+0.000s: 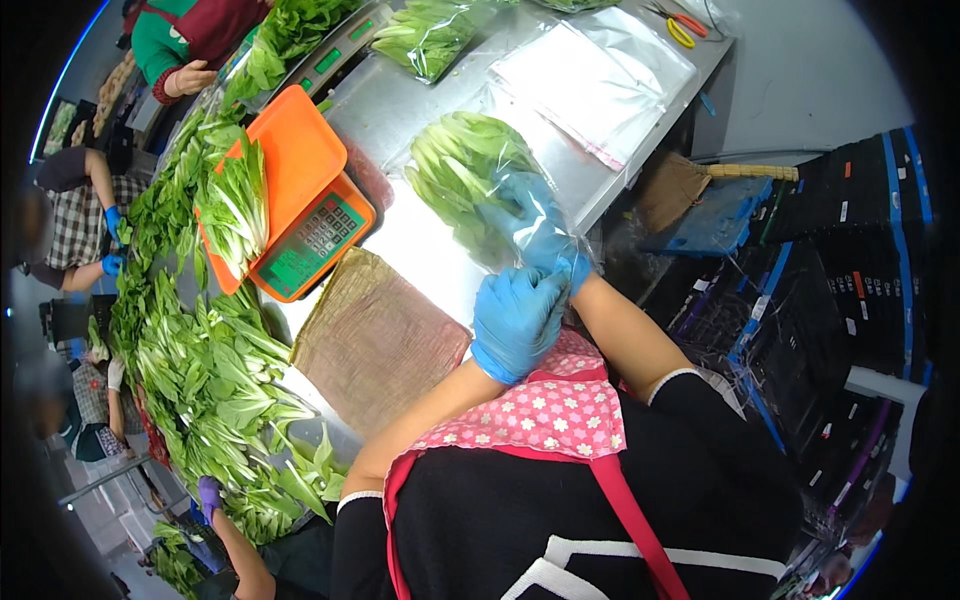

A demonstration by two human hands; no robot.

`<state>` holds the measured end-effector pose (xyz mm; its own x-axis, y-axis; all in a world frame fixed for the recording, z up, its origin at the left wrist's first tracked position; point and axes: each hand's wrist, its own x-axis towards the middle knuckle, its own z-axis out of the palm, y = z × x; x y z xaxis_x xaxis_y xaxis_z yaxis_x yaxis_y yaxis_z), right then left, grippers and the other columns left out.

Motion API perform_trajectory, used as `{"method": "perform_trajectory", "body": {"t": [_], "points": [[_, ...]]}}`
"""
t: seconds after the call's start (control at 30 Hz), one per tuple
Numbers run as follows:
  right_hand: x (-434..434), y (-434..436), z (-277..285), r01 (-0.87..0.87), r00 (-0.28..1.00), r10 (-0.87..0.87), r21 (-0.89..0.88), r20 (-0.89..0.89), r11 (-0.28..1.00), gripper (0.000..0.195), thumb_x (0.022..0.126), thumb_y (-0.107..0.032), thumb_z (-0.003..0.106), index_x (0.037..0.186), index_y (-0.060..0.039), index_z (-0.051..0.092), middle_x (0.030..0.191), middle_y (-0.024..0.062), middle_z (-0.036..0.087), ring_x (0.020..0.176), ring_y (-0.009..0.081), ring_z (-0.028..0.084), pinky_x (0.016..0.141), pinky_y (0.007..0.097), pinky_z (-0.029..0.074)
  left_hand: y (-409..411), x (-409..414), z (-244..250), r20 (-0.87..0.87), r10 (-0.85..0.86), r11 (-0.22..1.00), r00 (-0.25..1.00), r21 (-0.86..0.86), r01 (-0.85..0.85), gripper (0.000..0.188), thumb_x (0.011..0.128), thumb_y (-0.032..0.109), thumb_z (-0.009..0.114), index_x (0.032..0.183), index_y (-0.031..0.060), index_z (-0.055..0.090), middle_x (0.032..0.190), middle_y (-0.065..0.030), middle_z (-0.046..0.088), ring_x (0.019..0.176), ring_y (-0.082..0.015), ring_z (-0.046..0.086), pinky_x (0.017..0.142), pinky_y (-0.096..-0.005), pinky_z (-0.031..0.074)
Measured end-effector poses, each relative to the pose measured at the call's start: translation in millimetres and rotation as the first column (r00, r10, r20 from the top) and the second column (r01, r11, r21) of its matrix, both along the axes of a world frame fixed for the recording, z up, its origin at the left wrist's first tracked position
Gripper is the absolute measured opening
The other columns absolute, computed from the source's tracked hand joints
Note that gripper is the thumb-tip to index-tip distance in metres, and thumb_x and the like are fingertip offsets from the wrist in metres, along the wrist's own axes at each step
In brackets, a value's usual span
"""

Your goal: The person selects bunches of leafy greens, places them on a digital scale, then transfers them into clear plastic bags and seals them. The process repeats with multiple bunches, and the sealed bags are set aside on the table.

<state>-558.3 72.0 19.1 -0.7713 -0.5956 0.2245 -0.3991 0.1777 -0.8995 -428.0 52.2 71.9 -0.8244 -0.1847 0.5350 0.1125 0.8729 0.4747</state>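
Observation:
A clear plastic bag surrounds a bunch of leafy greens with pale stems, lying on the metal table. My right hand, in a blue glove, is against the leaf ends, with shiny film over its fingers; glare hides whether it grips them. Closed on gathered film beside my right wrist is my left hand, gloved in blue too. To the left stands an orange digital scale with loose greens on its tray. A brownish folded cloth lies between the scale and my left forearm.
Flat clear bags lie stacked at the upper right, near red-and-yellow-handled scissors. Another bagged bunch is at the top. Loose greens cover the left side. Co-workers stand beyond; one purple-gloved hand reaches in. Black crates stand at right.

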Motion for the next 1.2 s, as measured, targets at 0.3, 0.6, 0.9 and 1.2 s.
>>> {"method": "perform_trajectory", "body": {"t": [0.3,0.6,0.9,1.2], "points": [[-1.7,15.1,-47.3,-0.058,0.964,0.042,0.055,0.261,0.997,0.031,0.081,-0.017,0.068,0.108,-0.0028,0.063,0.104,0.0157,0.063,0.094,0.0303,0.061,0.080,0.0380,0.048,-1.8,-4.7,8.8,-0.004,-0.048,0.998,0.999,0.032,0.048,0.034,0.070,0.011,0.069,0.104,0.0101,0.064,0.078,-0.0062,0.053,0.072,-0.0260,0.051,0.064,-0.0372,0.037],[-9.9,-25.1,5.2,0.029,0.895,0.024,-0.111,0.446,0.993,0.030,0.088,-0.018,0.062,0.109,0.0024,0.063,0.099,0.0135,0.067,0.089,0.0217,0.062,0.078,0.0324,0.049,4.5,-1.3,-3.1,0.012,-0.058,0.996,0.998,-0.068,0.058,0.032,0.076,0.014,0.067,0.107,0.0126,0.065,0.075,-0.0038,0.050,0.067,-0.0222,0.049,0.057,-0.0361,0.036],[5.8,11.8,-14.4,-0.298,0.910,0.305,0.066,-0.280,0.952,0.047,0.090,-0.006,0.056,0.134,-0.0003,0.044,0.132,0.0129,0.049,0.114,0.0198,0.052,0.096,0.0277,0.043,-1.3,2.6,9.6,0.011,-0.021,1.000,1.000,-0.021,0.021,0.038,0.069,0.012,0.072,0.106,0.0104,0.065,0.079,-0.0044,0.055,0.070,-0.0238,0.052,0.063,-0.0372,0.037],[-11.2,-35.9,-52.6,-0.306,0.913,0.308,0.049,-0.269,0.951,0.059,0.079,0.001,0.053,0.136,-0.0012,0.041,0.124,0.0263,0.049,0.108,0.0354,0.053,0.093,0.0384,0.045,-1.2,9.3,2.9,0.073,-0.050,0.998,0.996,-0.039,0.053,0.039,0.067,0.014,0.074,0.105,0.0098,0.066,0.082,-0.0045,0.059,0.074,-0.0246,0.055,0.065,-0.0356,0.040]]}}
